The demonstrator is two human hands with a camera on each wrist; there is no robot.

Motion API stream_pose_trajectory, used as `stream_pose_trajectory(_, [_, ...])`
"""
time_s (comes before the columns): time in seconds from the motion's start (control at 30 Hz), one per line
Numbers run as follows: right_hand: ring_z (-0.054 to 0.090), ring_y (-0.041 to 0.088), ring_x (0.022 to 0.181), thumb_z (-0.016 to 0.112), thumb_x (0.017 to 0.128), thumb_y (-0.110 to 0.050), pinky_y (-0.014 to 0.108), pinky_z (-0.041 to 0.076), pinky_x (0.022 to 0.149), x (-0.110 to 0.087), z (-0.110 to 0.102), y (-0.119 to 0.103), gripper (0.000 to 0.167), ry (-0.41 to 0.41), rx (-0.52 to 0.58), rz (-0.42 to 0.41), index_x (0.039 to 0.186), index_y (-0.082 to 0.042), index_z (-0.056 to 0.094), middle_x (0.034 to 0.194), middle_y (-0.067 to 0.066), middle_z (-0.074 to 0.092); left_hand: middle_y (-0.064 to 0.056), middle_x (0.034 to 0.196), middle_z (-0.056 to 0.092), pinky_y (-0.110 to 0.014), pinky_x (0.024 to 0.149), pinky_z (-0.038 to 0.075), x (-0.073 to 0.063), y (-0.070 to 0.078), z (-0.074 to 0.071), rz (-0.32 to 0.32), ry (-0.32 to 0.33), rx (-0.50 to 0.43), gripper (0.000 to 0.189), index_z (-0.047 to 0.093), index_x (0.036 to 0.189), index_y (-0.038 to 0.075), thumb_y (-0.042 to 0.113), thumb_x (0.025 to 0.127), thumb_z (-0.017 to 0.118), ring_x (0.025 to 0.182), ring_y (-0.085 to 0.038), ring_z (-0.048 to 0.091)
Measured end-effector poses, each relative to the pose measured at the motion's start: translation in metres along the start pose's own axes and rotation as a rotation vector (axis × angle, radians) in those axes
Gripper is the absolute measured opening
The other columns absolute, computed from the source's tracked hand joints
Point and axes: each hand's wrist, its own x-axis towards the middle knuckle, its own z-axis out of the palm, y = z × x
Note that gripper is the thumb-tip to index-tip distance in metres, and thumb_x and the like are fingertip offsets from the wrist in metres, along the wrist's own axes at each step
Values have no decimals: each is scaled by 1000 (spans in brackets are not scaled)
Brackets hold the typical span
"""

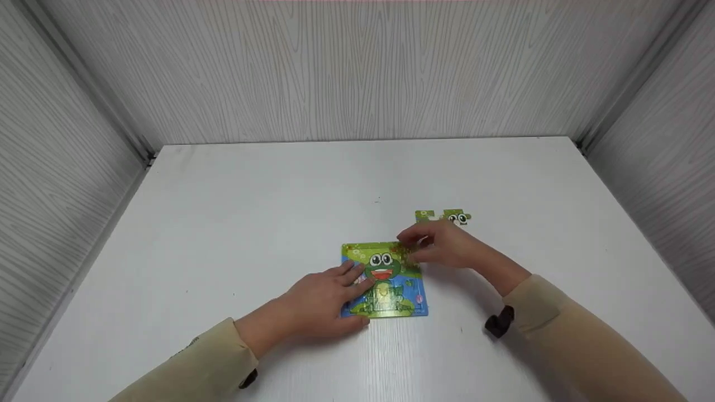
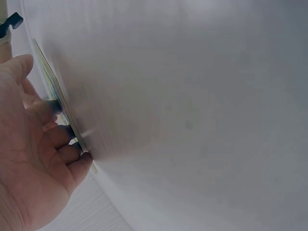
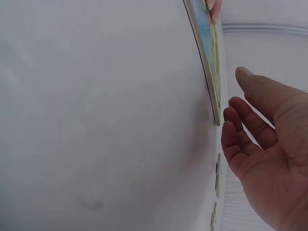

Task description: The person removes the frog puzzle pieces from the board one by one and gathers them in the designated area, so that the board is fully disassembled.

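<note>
A square frog puzzle [image 1: 385, 282] with a blue and green picture lies flat on the white table. My left hand [image 1: 321, 301] rests on its left side, fingers spread over the picture and thumb at the near edge. In the left wrist view, the fingertips of that hand [image 2: 36, 139] meet the board's thin edge. Over the top right corner, where a darker speckled patch shows, is my right hand [image 1: 444, 245]. Its thumb and fingers are apart and loosely bent, with nothing visible between them in the right wrist view. Just beyond it lies a puzzle piece with two eyes [image 1: 458, 218].
Left of the eye piece lies another green piece [image 1: 423, 214], partly hidden by the right hand. Pale wood-grain panels [image 1: 357, 72] stand at the back and both sides of the white table [image 1: 251, 212].
</note>
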Motion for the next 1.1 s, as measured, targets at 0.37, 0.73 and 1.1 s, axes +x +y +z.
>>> stream_pose_trajectory(0.37, [58, 14, 118, 85, 93, -25, 39, 49, 103, 3, 13, 6, 44, -46, -87, 8, 135, -25, 73, 127, -10, 65, -10, 172, 30, -50, 122, 37, 0, 0, -2, 4, -3, -2, 77, 36, 167, 23, 67, 105, 41, 160, -31, 24])
stream_pose_trajectory(0.73, [53, 18, 121, 83, 95, -27, 42, 46, 105, 0, 13, 5, 43, -70, -68, 49, 137, -29, 74, 130, -7, 59, -6, 173, 28, -51, 122, 37, 2, 1, -3, -14, -22, -10, 77, 33, 168, 26, 69, 104, 39, 161, -29, 22])
stream_pose_trajectory(1.1, [51, 20, 111, 83, 95, -25, 38, 43, 91, 0, 16, 8, 31, -82, -25, 30, 126, -31, 80, 129, -4, 56, -10, 171, 30, -50, 120, 39, 2, 0, -1, 10, -9, 7, 78, 36, 167, 22, 67, 104, 42, 159, -31, 26])
